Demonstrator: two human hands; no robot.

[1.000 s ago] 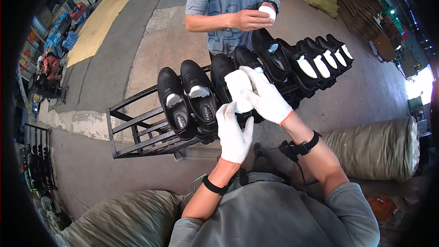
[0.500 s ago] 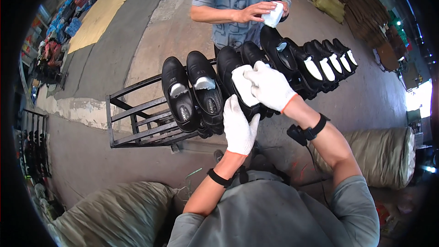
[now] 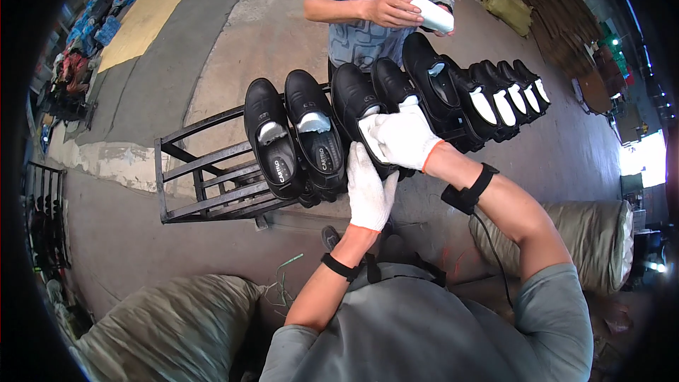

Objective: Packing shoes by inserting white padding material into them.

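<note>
Both my hands wear white knitted gloves with orange cuffs and work at a black slip-on shoe (image 3: 355, 90), third from the left on the rack. My left hand (image 3: 370, 191) clasps its heel end, fingers along one side and thumb on the other. Inside the shoe's opening lies a white insert (image 3: 368, 127); my right hand (image 3: 407, 140) presses on it with curled fingers, their tips partly hidden. To the left, two black shoes (image 3: 271, 138) have crumpled pale stuffing in their toes. Another black shoe (image 3: 390, 81) stands just right, partly behind my right hand.
A black metal rack (image 3: 205, 166) carries the row of shoes, with white-filled shoes (image 3: 503, 106) at its far right. Across it, a co-worker (image 3: 378, 28) holds a white piece (image 3: 433, 15) in both hands. Large sacks (image 3: 170, 325) and a wrapped roll (image 3: 566, 244) lie near me.
The white insert has gone deeper into the shoe, and my right hand has moved down and left with it. The co-worker has tilted their white piece toward flat.
</note>
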